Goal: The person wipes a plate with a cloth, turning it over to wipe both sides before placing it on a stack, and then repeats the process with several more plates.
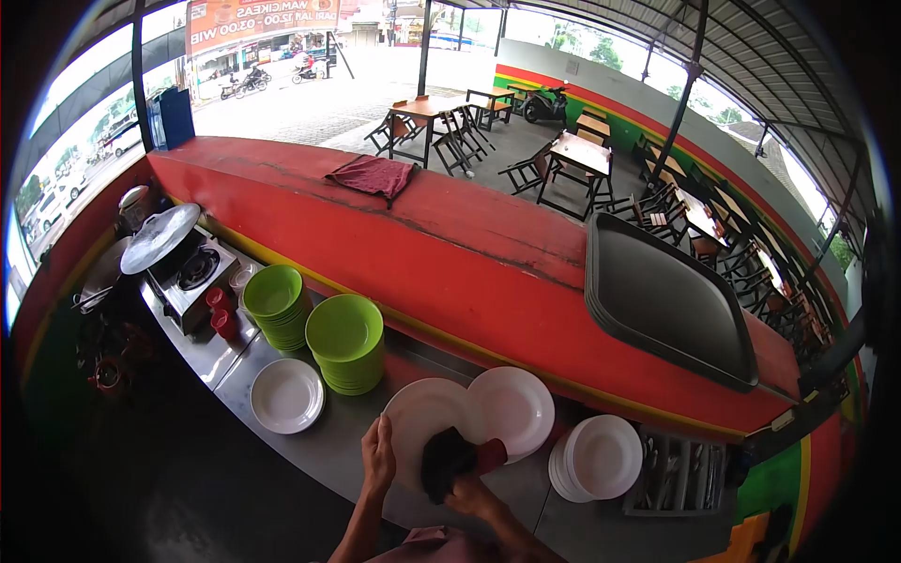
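One empty white plate (424, 413) gripped by left hand (378, 457); right hand (471, 494) clutches dark cloth (445, 460).

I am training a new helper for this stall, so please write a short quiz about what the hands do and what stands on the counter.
1. True or false: the left hand grips the rim of the white plate.
2. What does the right hand press on that plate? A) a dark cloth B) a spoon C) a yellow sponge
3. How many stacks of green bowls stand on the steel counter?

Key: 1 true; 2 A; 3 two.
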A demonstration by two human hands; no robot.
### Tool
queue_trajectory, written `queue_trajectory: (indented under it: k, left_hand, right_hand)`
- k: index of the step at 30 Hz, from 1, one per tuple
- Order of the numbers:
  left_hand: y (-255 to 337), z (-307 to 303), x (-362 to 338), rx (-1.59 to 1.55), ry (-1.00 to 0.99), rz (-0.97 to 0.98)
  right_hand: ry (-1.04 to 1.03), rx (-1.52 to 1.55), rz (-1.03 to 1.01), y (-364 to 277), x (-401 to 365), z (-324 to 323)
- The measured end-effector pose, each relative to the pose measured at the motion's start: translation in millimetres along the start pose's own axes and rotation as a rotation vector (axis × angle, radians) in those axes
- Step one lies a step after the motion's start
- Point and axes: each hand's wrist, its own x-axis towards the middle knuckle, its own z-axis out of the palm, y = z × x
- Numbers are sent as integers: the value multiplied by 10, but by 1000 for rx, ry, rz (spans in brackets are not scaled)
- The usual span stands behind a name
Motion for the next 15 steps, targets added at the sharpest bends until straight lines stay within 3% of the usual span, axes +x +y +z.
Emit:
queue_trajectory:
  k: [3, 6, 9, 12, 15]
  left_hand:
    - [58, 113, -4, -121, 87, 22]
    - [33, 146, -37, -140, 56, 12]
    - [255, 220, -134, -144, 38, 21]
    - [-4, 92, -145, -58, -71, -41]
    - [133, 123, -219, -56, -66, -11]
  right_hand:
    - [-22, -14, -17, -191, 100, -64]
    - [-189, -41, 96, 164, 109, 146]
    - [-208, -174, 134, 49, 128, 3]
    - [-200, -126, 254, 32, 170, -105]
    - [92, -242, 163, -166, 196, -268]
